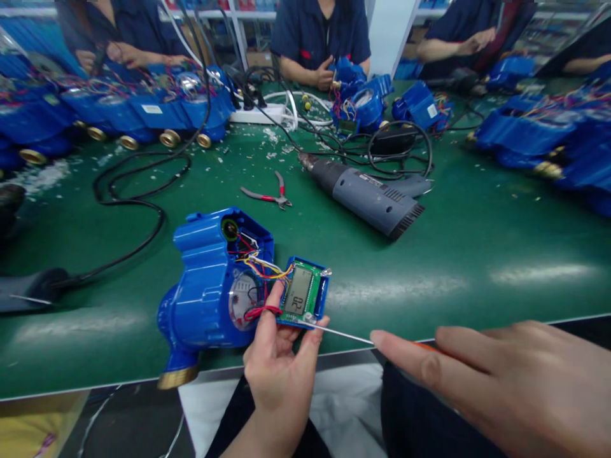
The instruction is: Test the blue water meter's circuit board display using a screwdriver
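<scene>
Our left hand point(279, 366) pinches the little screen box point(302, 290), with the big blue meter point(205, 280) just left of that hand, and our right hand point(496, 378) grips the screwdriver point(346, 335), so we should hold the box still and push gently, minding the wires point(270, 275).

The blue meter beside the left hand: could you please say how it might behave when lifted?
The blue meter is probably heavy for its size, given its brass-coloured fitting. Its rounded body may rock. Lifting could tug the thin wires running to the display module in the left hand.
</scene>
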The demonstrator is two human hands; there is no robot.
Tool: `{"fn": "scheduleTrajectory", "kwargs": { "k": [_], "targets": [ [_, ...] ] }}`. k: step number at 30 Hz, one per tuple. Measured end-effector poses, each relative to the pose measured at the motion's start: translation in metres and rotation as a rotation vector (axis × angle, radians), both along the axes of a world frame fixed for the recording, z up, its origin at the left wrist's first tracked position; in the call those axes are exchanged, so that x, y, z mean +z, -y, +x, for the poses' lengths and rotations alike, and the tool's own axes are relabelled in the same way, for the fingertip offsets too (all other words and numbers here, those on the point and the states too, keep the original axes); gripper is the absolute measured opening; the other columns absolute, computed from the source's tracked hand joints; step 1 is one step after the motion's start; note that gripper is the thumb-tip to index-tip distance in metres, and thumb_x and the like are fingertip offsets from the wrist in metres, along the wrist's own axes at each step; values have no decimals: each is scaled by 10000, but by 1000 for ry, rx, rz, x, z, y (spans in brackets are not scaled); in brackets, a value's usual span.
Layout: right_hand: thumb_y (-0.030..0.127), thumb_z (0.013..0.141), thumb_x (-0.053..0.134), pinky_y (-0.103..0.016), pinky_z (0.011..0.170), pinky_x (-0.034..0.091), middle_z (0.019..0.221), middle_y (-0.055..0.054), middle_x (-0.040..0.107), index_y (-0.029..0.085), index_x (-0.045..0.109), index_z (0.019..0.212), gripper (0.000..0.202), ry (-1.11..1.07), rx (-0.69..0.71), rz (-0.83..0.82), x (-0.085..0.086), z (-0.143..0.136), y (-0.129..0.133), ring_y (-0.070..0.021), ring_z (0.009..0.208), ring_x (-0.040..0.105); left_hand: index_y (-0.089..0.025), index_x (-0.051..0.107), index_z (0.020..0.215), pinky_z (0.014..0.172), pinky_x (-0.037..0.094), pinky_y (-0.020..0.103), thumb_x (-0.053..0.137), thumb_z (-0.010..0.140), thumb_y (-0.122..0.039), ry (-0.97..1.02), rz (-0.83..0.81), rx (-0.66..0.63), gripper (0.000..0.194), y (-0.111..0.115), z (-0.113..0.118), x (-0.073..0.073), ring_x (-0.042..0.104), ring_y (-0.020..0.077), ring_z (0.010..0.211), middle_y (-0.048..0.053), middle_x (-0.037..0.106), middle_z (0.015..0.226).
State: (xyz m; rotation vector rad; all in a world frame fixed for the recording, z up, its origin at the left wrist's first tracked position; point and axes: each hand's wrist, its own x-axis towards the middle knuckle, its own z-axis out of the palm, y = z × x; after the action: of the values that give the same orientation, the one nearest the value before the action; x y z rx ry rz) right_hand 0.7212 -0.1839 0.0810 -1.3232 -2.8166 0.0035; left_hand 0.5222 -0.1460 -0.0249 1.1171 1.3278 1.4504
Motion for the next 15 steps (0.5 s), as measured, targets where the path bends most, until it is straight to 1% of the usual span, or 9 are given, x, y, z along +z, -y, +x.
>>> {"fn": "scheduleTrajectory", "kwargs": {
  "k": [3, 4, 5, 9, 10, 12, 15],
  "targets": [
    [29, 837, 382, -242, 381, 293, 675, 78, 583, 244, 445, 1324, 536, -150, -48, -244, 0, -1, -1, -71, 414, 522, -177, 588, 1270, 765, 632, 232, 832, 672, -152, -7, 7, -4, 647, 0, 0, 0, 759, 192, 802, 46, 778, 1021],
    [26, 853, 378, -220, 391, 307, 684, 79, 586, 240, 436, 1333, 528, -174, -51, -285, 0, -1, -1, -60, 430, 533, -175, 593, 1262, 770, 631, 234, 830, 675, -153, -5, 9, -8, 634, 0, 0, 0, 759, 191, 809, 48, 777, 1028],
    [15, 858, 359, -221, 397, 307, 682, 75, 582, 228, 431, 1339, 531, -171, -39, -268, 0, -1, -1, -62, 431, 529, -173, 596, 1256, 776, 630, 238, 827, 680, -155, -2, 12, -13, 621, 0, 0, 0, 758, 193, 817, 52, 774, 1038],
    [-1, 823, 296, -335, 429, 236, 641, 30, 533, 171, 468, 1310, 544, 15, 41, 67, -1, 3, 0, -146, 410, 462, -172, 601, 1245, 759, 635, 242, 824, 685, -162, -3, 15, -20, 603, 0, 0, 0, 760, 191, 784, 51, 777, 1022],
    [1, 812, 297, -346, 445, 228, 643, 21, 529, 165, 477, 1298, 543, 48, 53, 113, -2, 3, 0, -159, 422, 457, -174, 602, 1245, 755, 633, 234, 825, 685, -158, -1, 15, -21, 603, 0, 0, 1, 760, 186, 774, 47, 780, 1010],
    [-8, 781, 309, -349, 460, 218, 654, 17, 524, 166, 475, 1303, 574, 76, 56, 104, -2, 3, -1, -159, 437, 458, -179, 602, 1245, 768, 625, 217, 822, 686, -144, 12, 8, -29, 602, -1, -1, 3, 759, 181, 797, 42, 780, 1015],
    [-25, 735, 349, -324, 455, 206, 661, 37, 511, 192, 438, 1361, 667, 61, 38, -34, -1, 3, -1, -126, 435, 458, -194, 596, 1258, 813, 604, 197, 822, 681, -112, 50, -5, -20, 626, -1, 0, 3, 749, 180, 878, 42, 762, 1093]
  ]
}}
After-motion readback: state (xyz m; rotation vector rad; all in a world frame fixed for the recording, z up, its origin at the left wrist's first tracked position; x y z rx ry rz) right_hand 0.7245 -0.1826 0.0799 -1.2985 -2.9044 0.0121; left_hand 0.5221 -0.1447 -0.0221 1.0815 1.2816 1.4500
